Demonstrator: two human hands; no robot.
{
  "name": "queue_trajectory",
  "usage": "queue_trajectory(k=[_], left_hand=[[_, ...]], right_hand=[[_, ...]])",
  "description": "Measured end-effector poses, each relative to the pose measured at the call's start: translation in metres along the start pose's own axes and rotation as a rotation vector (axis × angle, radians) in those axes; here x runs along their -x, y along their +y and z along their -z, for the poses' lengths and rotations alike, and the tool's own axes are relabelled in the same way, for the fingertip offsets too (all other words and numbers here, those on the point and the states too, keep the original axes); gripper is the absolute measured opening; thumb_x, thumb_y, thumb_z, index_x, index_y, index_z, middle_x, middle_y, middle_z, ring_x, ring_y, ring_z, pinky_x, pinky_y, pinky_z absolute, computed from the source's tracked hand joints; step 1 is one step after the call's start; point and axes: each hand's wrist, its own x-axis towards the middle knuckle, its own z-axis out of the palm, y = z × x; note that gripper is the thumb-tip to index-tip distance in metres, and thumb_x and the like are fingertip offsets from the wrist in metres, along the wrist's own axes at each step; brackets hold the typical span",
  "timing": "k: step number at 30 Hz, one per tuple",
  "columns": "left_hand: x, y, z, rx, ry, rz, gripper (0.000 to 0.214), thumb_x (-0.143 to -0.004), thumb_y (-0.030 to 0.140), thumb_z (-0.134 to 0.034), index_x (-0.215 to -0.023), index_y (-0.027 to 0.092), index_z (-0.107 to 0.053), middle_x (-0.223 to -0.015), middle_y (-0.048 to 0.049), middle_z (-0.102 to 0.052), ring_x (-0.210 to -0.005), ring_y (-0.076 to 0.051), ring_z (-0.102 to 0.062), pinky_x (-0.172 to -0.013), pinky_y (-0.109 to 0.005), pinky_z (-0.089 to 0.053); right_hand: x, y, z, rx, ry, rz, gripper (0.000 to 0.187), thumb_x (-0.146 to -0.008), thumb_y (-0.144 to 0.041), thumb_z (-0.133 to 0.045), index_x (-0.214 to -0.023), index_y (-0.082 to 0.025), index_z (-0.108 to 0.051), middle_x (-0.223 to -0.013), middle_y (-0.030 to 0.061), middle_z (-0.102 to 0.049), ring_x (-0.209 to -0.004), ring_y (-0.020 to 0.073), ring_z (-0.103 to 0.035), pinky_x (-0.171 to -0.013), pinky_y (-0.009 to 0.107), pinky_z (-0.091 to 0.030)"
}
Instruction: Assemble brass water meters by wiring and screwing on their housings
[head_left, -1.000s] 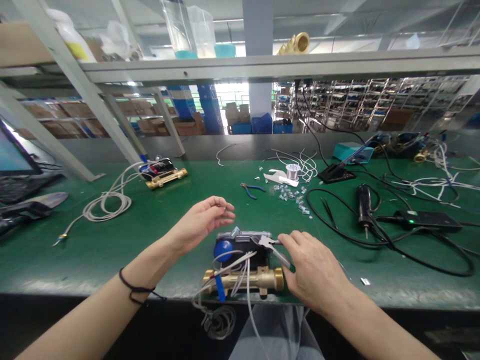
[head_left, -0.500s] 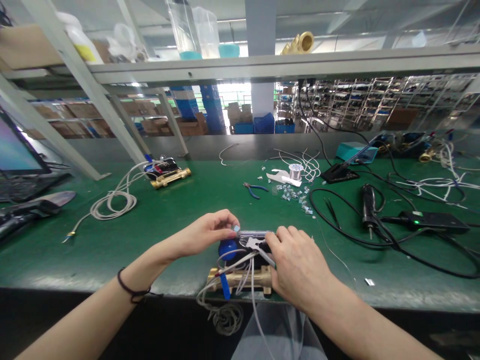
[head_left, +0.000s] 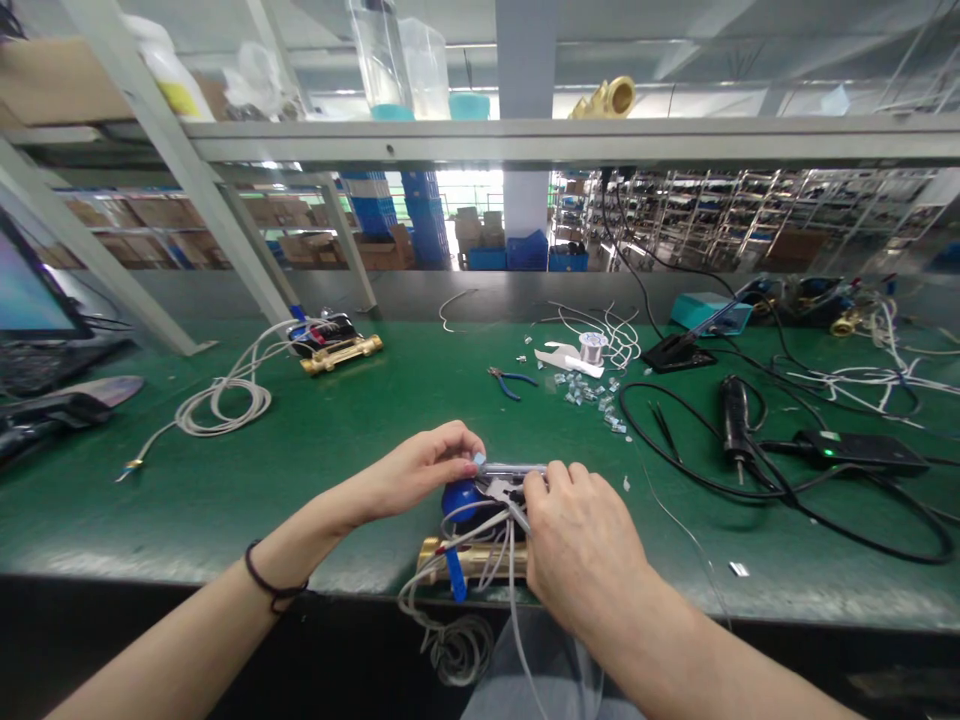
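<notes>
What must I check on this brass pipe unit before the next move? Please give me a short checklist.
1. Left hand pinching the small clip: ok.
2. Right hand on the silver metal part: ok.
3. Grey wires away from the brass pipe body: not ok, they lie across it.
4. Blue-handled pliers within reach: ok.
5. Spare clips nearby: ok.
6. Parts under the right hand: cannot tell, hidden.
</notes>
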Motion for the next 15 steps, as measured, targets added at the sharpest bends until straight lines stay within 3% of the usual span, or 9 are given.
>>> queue_trajectory(k=[12,15], left_hand=[[0.0011,0.0005,-0.0006,0.008,0.008,-0.006,0.018,-0.087,0.034,-0.051,-0.093,0.018,-0.056,-0.083,0.0016,-0.052,-0.076,-0.013,-0.047,-0.070,-0.024,-0.040],[0.0012,0.0021,-0.0017,0.096,0.010,0.038,0.018,-0.086,0.035,-0.054,-0.091,0.018,-0.057,-0.083,0.0017,-0.053,-0.077,-0.013,-0.047,-0.070,-0.024,-0.039]], right_hand=[[-0.0009,-0.0085,0.0020,0.001,-0.029,-0.046,0.026,-0.081,-0.007,-0.042,-0.096,-0.010,-0.063,-0.090,0.0161,-0.062,-0.082,0.0280,-0.061,-0.065,0.038,-0.048],[-0.0013,-0.0087,0.0015,-0.027,-0.063,-0.045,0.029,-0.080,-0.004,-0.040,-0.098,-0.010,-0.063,-0.091,0.0161,-0.063,-0.081,0.0270,-0.063,-0.061,0.035,-0.048]])
